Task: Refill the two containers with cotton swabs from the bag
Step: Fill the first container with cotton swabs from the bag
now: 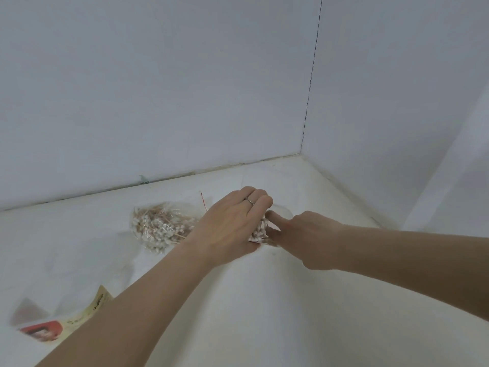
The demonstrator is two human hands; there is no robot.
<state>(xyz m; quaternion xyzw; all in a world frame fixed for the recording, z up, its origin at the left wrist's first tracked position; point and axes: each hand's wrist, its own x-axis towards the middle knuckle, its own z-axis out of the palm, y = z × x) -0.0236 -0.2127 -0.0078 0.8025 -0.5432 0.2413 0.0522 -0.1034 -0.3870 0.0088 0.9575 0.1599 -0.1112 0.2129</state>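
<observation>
A printed paper label (66, 323) lies on the white table (264, 300), left of the clear bag of cotton swabs (161, 225). Right of the bag, the left hand (232, 223) curls over a clear container of swabs (260, 230); the right hand (307, 234) grips its other side.

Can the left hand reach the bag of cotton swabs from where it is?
Probably yes. The bag of cotton swabs lies right beside the left hand, with nothing between them. That hand is busy at a bunch of swabs, though.
</observation>
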